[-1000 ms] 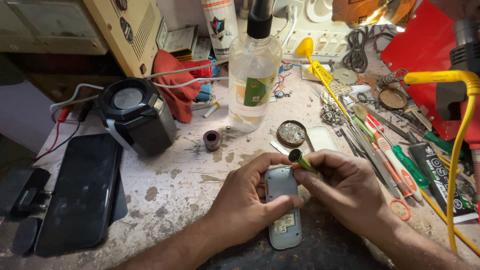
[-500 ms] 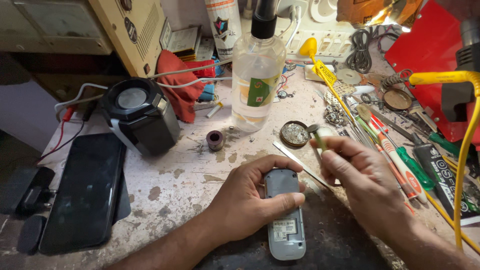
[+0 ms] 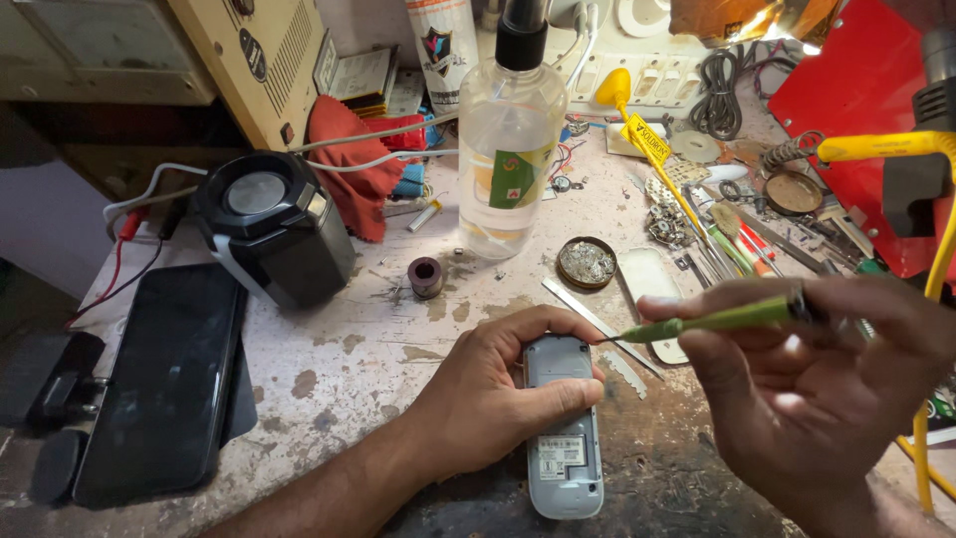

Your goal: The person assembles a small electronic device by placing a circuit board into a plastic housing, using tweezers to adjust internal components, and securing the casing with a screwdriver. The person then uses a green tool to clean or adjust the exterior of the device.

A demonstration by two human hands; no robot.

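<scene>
At the near edge of the table (image 3: 349, 349), the left hand (image 3: 488, 399) holds down a grey phone (image 3: 563, 438), and the right hand (image 3: 807, 389) grips a green screwdriver (image 3: 717, 319) just above the phone's far end.

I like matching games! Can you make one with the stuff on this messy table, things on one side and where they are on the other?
Things:
1. small grey phone
2. green screwdriver
3. clear spray bottle
4. big black phone

Places:
A. standing upright at the back, beside the red cloth
B. in the right hand
C. lying flat at the table's left edge
D. under the left hand

Pairs: 1-D, 2-B, 3-A, 4-C
</scene>
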